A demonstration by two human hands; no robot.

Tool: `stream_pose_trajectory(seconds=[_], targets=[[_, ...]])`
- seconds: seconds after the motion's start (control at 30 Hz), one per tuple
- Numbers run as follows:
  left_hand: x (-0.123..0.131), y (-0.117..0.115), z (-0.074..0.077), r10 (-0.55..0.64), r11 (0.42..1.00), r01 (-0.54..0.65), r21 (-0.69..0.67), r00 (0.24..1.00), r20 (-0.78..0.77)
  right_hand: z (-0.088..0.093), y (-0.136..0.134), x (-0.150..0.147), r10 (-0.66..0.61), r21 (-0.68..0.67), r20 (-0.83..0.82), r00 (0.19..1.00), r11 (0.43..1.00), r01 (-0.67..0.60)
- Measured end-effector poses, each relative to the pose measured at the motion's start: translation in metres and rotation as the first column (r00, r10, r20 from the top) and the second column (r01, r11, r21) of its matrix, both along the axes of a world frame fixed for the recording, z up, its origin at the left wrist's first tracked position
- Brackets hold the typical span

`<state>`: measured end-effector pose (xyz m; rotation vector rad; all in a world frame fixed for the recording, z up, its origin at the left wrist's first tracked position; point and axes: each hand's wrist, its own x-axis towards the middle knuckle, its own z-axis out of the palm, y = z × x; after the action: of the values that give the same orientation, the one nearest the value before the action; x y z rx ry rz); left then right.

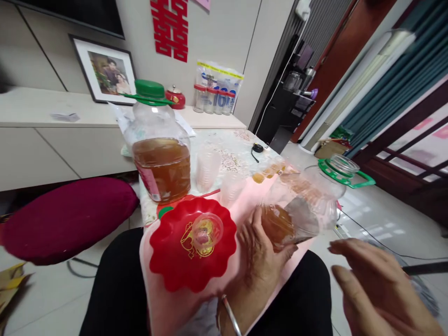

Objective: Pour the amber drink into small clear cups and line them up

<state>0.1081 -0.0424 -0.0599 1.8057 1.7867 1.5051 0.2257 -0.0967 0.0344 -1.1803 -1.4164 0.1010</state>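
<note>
Amber-filled jug [301, 205] tilted in left hand [261, 254].

Two large clear jugs with green collars are counted: one upright [159, 144], one tilted [308, 198]. One red scalloped plate [192, 242] is seen, with one small clear cup [207, 229] on it. Two hands are counted: left [261, 254], right [381, 289]. One framed photo [105, 70] is seen.

— What's on the table [241, 144]?
— A capped jug [159, 149] of amber liquid, clear plastic cups [207, 169], a red scalloped plate [192, 242] bearing one cup, filled small cups [268, 171], a black cord.
</note>
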Motion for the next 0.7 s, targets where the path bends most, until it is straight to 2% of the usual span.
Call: stream_pose_trajectory(seconds=[0.07,0.1,0.17,0.23,0.33,0.43,0.53,0.7], targets=[[0.002,0.0,-0.002,-0.008,1.0,0.008,-0.015,1.0,-0.008,-0.015,0.011,0.022,-0.009,0.014,-0.225,0.974,1.0,0.013],[0.003,0.001,-0.003,-0.014,1.0,0.014,-0.023,1.0,0.002,-0.024,0.019,0.034,0.023,0.003,-0.293,0.956,1.0,-0.023],[0.004,0.003,-0.004,-0.024,0.999,0.026,-0.032,0.998,0.049,-0.043,0.038,0.053,0.119,-0.11,-0.367,0.923,0.979,-0.169],[0.004,0.006,-0.005,-0.017,1.0,0.019,-0.014,0.996,0.093,-0.059,0.055,0.066,0.231,-0.199,-0.406,0.884,0.922,-0.332],[0.001,0.012,-0.007,-0.023,0.999,0.02,0.029,0.994,0.103,-0.078,0.075,0.07,0.398,-0.269,-0.42,0.816,0.804,-0.53],[-0.002,0.017,-0.011,-0.054,0.998,0.052,0.025,0.994,0.099,-0.088,0.088,0.067,0.499,-0.296,-0.401,0.768,0.723,-0.624],[-0.003,0.022,-0.015,-0.068,0.998,0.067,0.021,0.992,0.107,-0.091,0.098,0.065,0.56,-0.317,-0.384,0.734,0.667,-0.675],[-0.001,0.025,-0.02,-0.12,0.993,0.121,0.009,0.977,0.177,-0.092,0.107,0.064,0.597,-0.31,-0.373,0.71,0.642,-0.702]])
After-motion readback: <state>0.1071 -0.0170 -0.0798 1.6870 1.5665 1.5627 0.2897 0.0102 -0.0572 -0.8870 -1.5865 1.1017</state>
